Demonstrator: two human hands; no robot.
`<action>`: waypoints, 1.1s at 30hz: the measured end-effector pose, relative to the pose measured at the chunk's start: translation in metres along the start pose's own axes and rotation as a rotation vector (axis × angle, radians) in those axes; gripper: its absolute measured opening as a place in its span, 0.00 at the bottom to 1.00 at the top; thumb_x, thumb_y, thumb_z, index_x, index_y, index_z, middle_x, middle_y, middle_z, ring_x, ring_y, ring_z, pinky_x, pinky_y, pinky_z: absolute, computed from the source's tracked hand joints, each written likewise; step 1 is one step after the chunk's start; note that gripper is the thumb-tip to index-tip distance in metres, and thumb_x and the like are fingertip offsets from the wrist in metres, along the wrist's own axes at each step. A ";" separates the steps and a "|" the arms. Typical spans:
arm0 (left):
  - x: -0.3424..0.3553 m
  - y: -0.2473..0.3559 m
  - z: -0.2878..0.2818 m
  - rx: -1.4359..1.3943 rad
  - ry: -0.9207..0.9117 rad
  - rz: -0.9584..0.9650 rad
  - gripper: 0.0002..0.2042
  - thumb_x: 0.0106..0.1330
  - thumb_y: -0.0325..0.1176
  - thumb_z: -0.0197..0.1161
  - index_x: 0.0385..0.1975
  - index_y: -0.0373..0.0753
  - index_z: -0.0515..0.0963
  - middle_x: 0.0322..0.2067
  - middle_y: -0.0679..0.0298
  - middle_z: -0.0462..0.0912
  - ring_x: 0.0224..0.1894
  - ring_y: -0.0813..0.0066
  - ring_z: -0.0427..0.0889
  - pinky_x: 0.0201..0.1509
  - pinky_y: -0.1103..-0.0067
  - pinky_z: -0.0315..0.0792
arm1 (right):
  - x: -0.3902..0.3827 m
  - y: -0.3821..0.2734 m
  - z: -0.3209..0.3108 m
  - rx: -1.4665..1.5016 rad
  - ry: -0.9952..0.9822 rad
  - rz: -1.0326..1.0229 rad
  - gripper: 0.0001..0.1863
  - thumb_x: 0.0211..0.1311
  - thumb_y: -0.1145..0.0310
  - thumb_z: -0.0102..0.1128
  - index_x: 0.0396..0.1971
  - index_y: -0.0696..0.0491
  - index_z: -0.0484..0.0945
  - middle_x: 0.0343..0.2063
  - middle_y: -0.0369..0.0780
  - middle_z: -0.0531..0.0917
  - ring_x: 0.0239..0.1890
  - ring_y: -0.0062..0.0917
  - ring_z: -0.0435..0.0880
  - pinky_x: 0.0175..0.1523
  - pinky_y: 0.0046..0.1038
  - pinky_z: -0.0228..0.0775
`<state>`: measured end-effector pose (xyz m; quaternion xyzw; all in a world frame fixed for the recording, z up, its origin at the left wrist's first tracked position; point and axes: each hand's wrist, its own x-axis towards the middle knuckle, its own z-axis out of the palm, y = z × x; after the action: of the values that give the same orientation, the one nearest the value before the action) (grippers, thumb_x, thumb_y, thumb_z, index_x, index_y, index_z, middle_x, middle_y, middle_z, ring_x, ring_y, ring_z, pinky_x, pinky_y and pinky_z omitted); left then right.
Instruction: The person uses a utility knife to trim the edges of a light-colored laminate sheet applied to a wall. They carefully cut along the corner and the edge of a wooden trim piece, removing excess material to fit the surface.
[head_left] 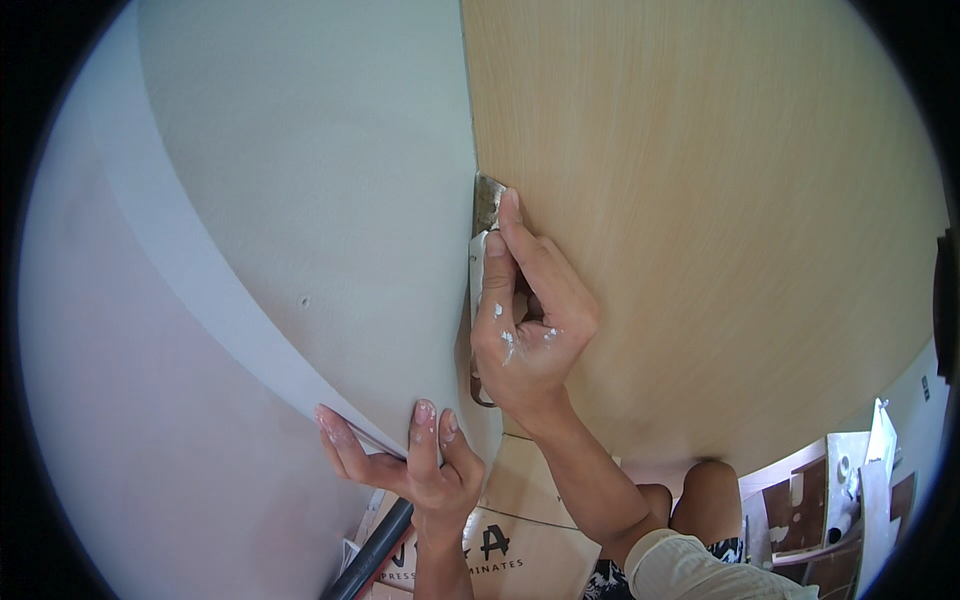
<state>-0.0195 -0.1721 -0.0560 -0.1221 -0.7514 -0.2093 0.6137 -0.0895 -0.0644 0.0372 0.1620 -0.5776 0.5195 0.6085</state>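
— Between right thumb and forefinger, what lay?
— One scraper (pixel 487 206), pinched in the right hand (pixel 538 355); wood panel (pixel 720 210) stood right, white wall (pixel 310 200) left.
— Below-left of it?
— Left hand (pixel 437 486), fingers spread, at the wall's edge.

From here, the right hand (pixel 548 345) covers part of the pale piece (pixel 477 262) at the left edge of the wood-grain panel (pixel 720 200); whether the stained metal (pixel 487 200) there joins it, I can't tell. Below the panel, the left forearm (pixel 441 565) hides some of the printed board (pixel 560 556). A dark tube (pixel 372 552) lower left of the panel and a dark object (pixel 945 305) at its right are cut off.
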 end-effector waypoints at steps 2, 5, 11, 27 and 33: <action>0.000 0.000 0.000 -0.003 0.003 -0.001 0.17 0.74 0.31 0.61 0.61 0.52 0.72 0.74 0.37 0.46 0.74 0.24 0.45 0.68 0.35 0.54 | 0.000 0.000 0.000 0.009 0.003 -0.002 0.18 0.66 0.89 0.59 0.55 0.66 0.82 0.23 0.36 0.78 0.25 0.14 0.72 0.29 0.16 0.63; 0.000 0.001 0.000 -0.010 -0.002 -0.003 0.17 0.74 0.32 0.61 0.61 0.52 0.73 0.74 0.37 0.46 0.74 0.25 0.45 0.69 0.35 0.54 | 0.000 -0.001 -0.001 0.018 0.005 -0.012 0.18 0.66 0.89 0.59 0.55 0.66 0.82 0.24 0.36 0.78 0.26 0.13 0.72 0.29 0.16 0.63; 0.000 0.001 0.001 -0.031 -0.005 -0.018 0.17 0.74 0.31 0.61 0.60 0.54 0.74 0.74 0.36 0.45 0.74 0.25 0.44 0.69 0.36 0.53 | 0.003 0.000 0.002 0.031 0.009 0.024 0.17 0.68 0.87 0.58 0.55 0.67 0.82 0.28 0.34 0.81 0.27 0.11 0.73 0.31 0.14 0.64; 0.008 0.003 0.006 -0.008 0.011 0.072 0.21 0.74 0.26 0.58 0.66 0.43 0.69 0.73 0.35 0.47 0.76 0.27 0.47 0.70 0.39 0.55 | 0.042 -0.002 -0.048 -0.358 -0.314 -0.329 0.20 0.63 0.85 0.64 0.55 0.58 0.84 0.26 0.41 0.85 0.20 0.20 0.76 0.27 0.21 0.68; 0.004 -0.002 0.004 -0.030 0.017 0.051 0.20 0.72 0.25 0.60 0.62 0.47 0.73 0.73 0.35 0.48 0.75 0.27 0.48 0.71 0.40 0.55 | 0.064 -0.026 -0.054 -0.485 -0.567 -0.341 0.19 0.64 0.82 0.64 0.55 0.57 0.83 0.26 0.43 0.84 0.21 0.28 0.80 0.28 0.27 0.71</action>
<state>-0.0251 -0.1725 -0.0527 -0.1485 -0.7395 -0.2058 0.6235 -0.0524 -0.0034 0.0883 0.2441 -0.7928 0.1947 0.5234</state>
